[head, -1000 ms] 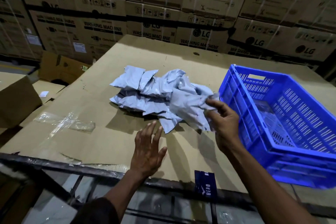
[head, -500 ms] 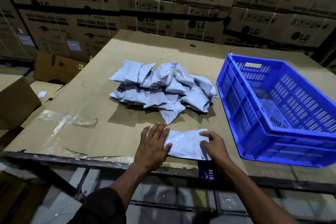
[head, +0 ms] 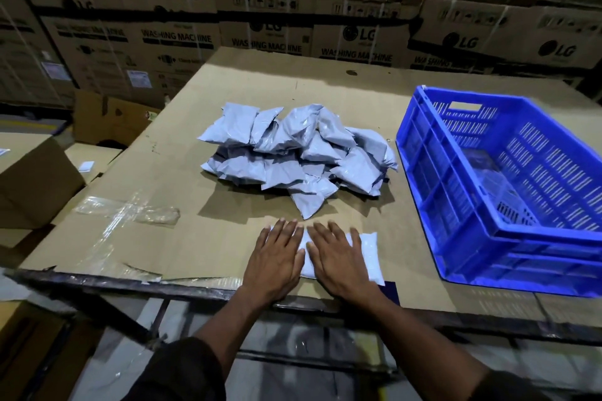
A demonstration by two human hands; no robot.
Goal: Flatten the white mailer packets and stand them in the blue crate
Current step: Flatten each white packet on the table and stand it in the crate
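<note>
Left hand [head: 276, 262]: flat, fingers straight and spread, pressing on the left part of the packet.
Right hand [head: 338, 259]: flat, fingers straight, pressing on the middle of the same packet, just beside the left hand.
White mailer packet [head: 366, 255]: lies flat on the cardboard near the front edge; its right end shows past the right hand.
Packet pile [head: 299, 155]: loose heap behind the hands, apart from them.
Blue crate [head: 433, 192]: right of the pile, tilted.
Cardboard tabletop [head: 202, 231]: clear tape patch at left.
Backdrop: stacked washing machine cartons [head: 267, 39].
</note>
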